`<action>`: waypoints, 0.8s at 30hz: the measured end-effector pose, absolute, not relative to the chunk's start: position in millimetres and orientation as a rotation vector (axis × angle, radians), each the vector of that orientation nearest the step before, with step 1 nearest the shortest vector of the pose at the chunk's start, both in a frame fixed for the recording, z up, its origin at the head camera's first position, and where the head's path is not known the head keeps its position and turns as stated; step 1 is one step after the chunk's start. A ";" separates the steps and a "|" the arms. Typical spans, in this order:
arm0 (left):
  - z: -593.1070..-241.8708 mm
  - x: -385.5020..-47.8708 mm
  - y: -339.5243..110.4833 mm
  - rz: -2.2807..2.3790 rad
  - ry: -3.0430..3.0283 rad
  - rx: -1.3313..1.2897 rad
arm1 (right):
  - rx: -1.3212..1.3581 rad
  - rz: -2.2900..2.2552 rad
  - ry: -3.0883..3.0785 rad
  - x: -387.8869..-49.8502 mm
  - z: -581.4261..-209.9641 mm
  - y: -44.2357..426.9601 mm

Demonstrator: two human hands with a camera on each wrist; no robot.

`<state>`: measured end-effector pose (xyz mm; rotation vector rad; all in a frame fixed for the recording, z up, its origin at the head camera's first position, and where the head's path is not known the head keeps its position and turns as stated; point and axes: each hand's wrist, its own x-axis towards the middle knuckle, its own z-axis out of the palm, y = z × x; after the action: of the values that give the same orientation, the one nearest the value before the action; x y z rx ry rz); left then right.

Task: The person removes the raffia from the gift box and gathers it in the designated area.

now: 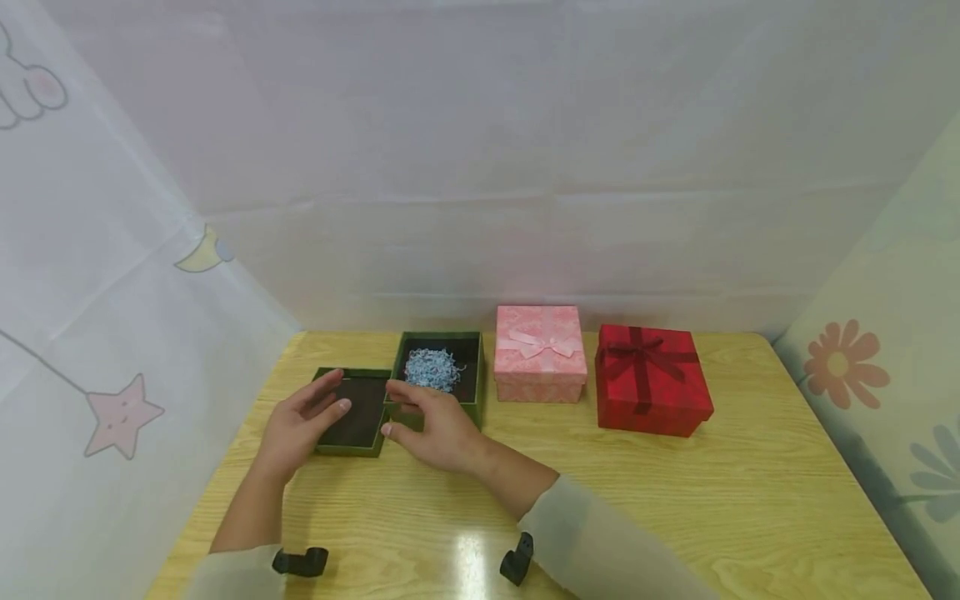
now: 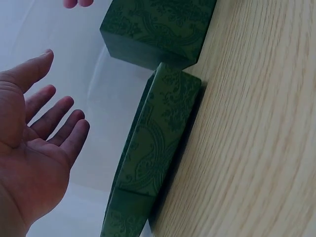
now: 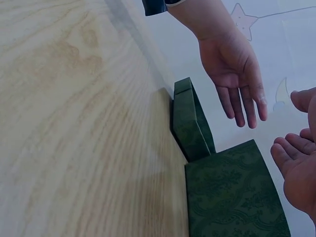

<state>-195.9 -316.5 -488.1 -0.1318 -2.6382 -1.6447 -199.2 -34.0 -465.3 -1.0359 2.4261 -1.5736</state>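
Above the upturned green box lid [image 1: 358, 417], my left hand [image 1: 296, 425] hovers with fingers extended and holds nothing. The left wrist view shows its palm [image 2: 34, 148] apart from the patterned lid [image 2: 153, 128]. My right hand [image 1: 438, 425] is over the front edge of the open green box [image 1: 480, 367], fingers loosely extended, nothing in them. Blue shredded paper [image 1: 433, 369] lies inside that box, partly hidden by the right hand. In the right wrist view both hands, the left [image 3: 234, 74] and the right [image 3: 301, 168], are above the lid and box.
To the right of the green box stands a closed pink gift box [image 1: 540, 354] with a bow. Farther right is a closed red gift box [image 1: 651, 379] with a dark red ribbon. The wooden table [image 1: 600, 500] has white cloth walls [image 1: 480, 167] at the back and sides.
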 end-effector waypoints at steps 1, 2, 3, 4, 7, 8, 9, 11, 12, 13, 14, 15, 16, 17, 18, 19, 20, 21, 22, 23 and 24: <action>-487.3 -196.2 -314.1 -1.650 -2.642 -0.131 | -1.038 -1.580 2.431 -200.8 -464.5 -33.0; -486.6 -196.6 -311.7 -1.656 -2.643 -0.129 | -1.041 -1.591 2.435 -202.4 -463.7 -32.0; -485.7 -196.9 -309.2 -1.659 -2.648 -0.132 | -1.039 -1.591 2.442 -203.8 -462.6 -30.6; -485.2 -197.2 -306.7 -1.662 -2.650 -0.132 | -1.036 -1.595 2.445 -205.4 -461.6 -29.4; -483.7 -198.4 -299.7 -1.664 -2.663 -0.142 | -1.021 -1.587 2.468 -210.7 -459.3 -25.5; -483.3 -199.0 -297.5 -1.667 -2.666 -0.148 | -1.016 -1.582 2.479 -212.5 -459.0 -24.0; -483.0 -199.7 -295.5 -1.672 -2.666 -0.155 | -1.012 -1.572 2.489 -214.5 -458.8 -22.5; -483.0 -201.0 -292.1 -1.684 -2.663 -0.165 | -0.998 -1.571 2.499 -218.7 -459.1 -20.4; -482.9 -201.8 -290.5 -1.684 -2.664 -0.172 | -0.989 -1.559 2.509 -220.9 -459.2 -19.2; -482.6 -202.5 -288.8 -1.692 -2.659 -0.176 | -0.976 -1.554 2.516 -223.0 -459.2 -18.0; -482.5 -203.3 -287.1 -1.706 -2.651 -0.183 | -0.963 -1.551 2.520 -225.1 -459.0 -16.9; -482.3 -204.2 -285.3 -1.711 -2.645 -0.188 | -0.955 -1.552 2.523 -227.4 -458.6 -15.8; -482.2 -205.0 -283.7 -1.711 -2.644 -0.200 | -0.944 -1.550 2.532 -229.5 -458.2 -14.7; -482.3 -205.8 -282.1 -1.715 -2.641 -0.203 | -0.936 -1.539 2.548 -231.7 -458.0 -13.5; -482.3 -206.5 -280.6 -1.721 -2.637 -0.214 | -0.931 -1.527 2.562 -233.8 -457.5 -12.6; -482.3 -207.3 -278.7 -1.726 -2.632 -0.214 | -0.930 -1.519 2.572 -236.0 -457.4 -11.8; -482.5 -208.0 -277.1 -1.724 -2.635 -0.220 | -0.930 -1.510 2.584 -238.4 -457.4 -11.2; -483.0 -208.9 -275.5 -1.723 -2.634 -0.223 | -0.930 -1.498 2.595 -240.8 -457.6 -10.7; -483.3 -209.8 -273.9 -1.723 -2.636 -0.230 | -0.924 -1.490 2.600 -243.2 -457.9 -10.4; -483.8 -210.7 -272.2 -1.721 -2.638 -0.224 | -0.918 -1.477 2.607 -245.6 -458.0 -10.2; -484.4 -211.7 -270.8 -1.716 -2.642 -0.232 | -0.910 -1.465 2.613 -247.8 -458.0 -10.2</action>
<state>-211.7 -270.8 -484.4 -0.2322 -2.6415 -1.7157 -247.8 -10.2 -458.0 -0.9103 2.6127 -1.4653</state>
